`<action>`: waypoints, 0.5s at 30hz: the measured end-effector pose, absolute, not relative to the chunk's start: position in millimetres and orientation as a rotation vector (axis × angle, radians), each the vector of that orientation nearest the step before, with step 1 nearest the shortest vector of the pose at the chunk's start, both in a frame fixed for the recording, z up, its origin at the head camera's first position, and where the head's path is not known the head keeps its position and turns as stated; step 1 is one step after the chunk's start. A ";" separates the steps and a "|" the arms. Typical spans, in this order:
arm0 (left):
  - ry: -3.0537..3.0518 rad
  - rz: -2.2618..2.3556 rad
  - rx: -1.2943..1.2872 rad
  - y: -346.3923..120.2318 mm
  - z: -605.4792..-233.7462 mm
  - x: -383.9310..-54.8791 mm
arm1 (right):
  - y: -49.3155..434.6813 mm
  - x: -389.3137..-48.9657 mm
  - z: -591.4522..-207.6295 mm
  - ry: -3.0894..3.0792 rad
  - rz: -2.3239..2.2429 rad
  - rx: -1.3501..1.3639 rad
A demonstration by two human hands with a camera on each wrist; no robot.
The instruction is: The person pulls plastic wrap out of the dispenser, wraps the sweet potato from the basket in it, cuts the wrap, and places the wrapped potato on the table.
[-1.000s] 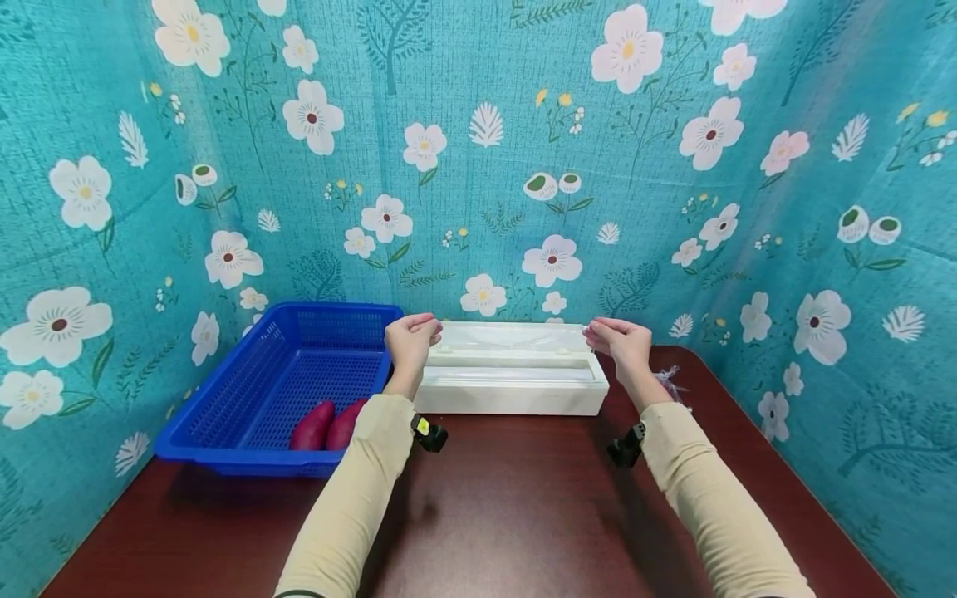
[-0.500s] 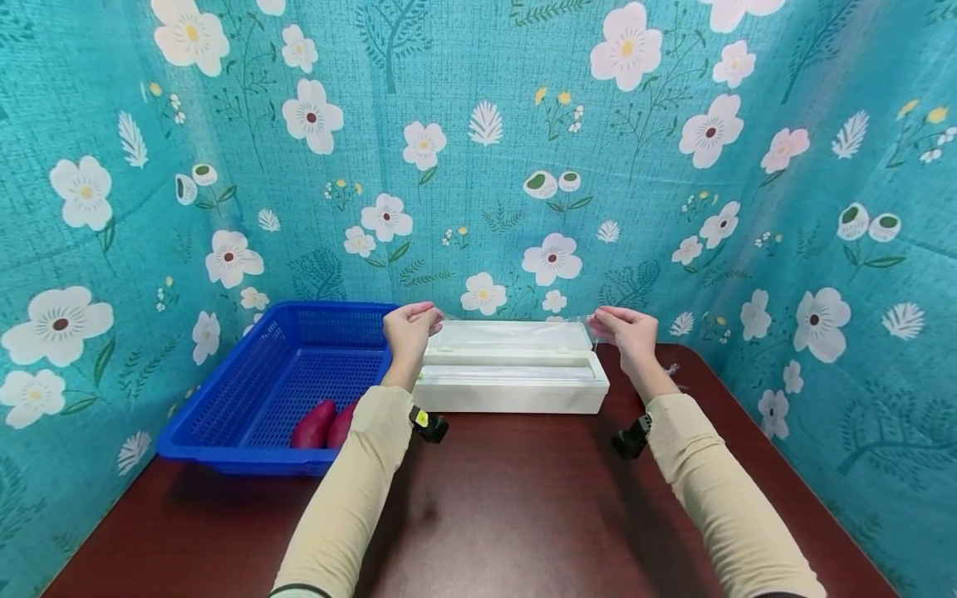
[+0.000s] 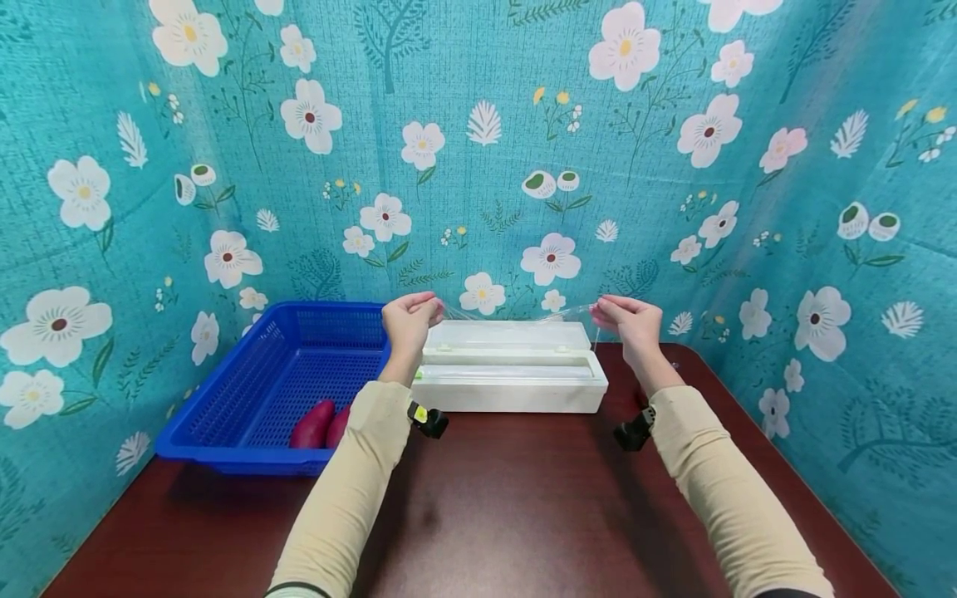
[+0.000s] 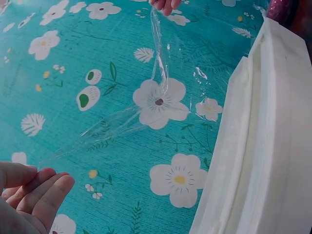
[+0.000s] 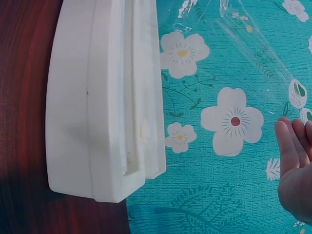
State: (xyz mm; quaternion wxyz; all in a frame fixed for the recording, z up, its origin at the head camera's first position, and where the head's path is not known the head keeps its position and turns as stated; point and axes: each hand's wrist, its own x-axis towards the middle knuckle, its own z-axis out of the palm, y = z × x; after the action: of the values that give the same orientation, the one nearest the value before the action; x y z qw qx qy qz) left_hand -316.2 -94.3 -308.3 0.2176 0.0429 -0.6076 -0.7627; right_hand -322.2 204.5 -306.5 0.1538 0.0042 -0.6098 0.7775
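A thin sheet of clear cling film (image 4: 114, 129) stretches between my two hands and sags in the middle. My left hand (image 3: 407, 334) pinches one corner between thumb and fingers. At the other corner, my right hand (image 3: 634, 330) pinches the film the same way. Below and between them stands a long white cling film dispenser box (image 3: 516, 398) with its lid (image 3: 516, 334) raised, the roll (image 3: 516, 372) showing inside. Both hands are above the level of the raised lid. In the right wrist view, the fingertips are partly cut off by the frame edge.
To the left sits a blue plastic basket (image 3: 247, 457) with red sweet potatoes (image 3: 312, 425), partly covered by my left arm. A purplish-red thing with clear film (image 4: 279, 9) lies past the box's right end. Floral cloth (image 3: 478, 199) hangs behind the brown table (image 3: 516, 498).
Both hands have risen slightly, drawing the film up from the box. The right hand has also shifted a little to the right. The film now shows above the raised lid.
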 end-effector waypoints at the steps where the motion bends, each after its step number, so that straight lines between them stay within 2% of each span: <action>1: -1.677 -2.115 0.112 -94.2 -307.1 -315.7 | 205.3 -323.0 -306.6 -1.744 2.225 0.013; 9: -1.615 -2.103 0.073 -92.7 -303.8 -318.2 | 210.2 -325.1 -304.2 -1.670 2.256 0.087; 10: -1.574 -2.121 0.026 -96.2 -314.8 -334.0 | 210.3 -325.5 -303.8 -1.667 2.255 0.090; 15: -1.546 -2.120 0.011 -96.2 -311.8 -334.8 | 210.2 -328.0 -301.4 -1.648 2.252 0.104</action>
State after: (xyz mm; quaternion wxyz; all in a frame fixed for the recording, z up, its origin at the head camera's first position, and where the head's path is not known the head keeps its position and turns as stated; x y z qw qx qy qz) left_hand -334.8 -96.2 -311.8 0.2559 0.0039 -0.5695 -0.7811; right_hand -328.0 210.2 -301.4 0.1736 0.0365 -0.5812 0.7942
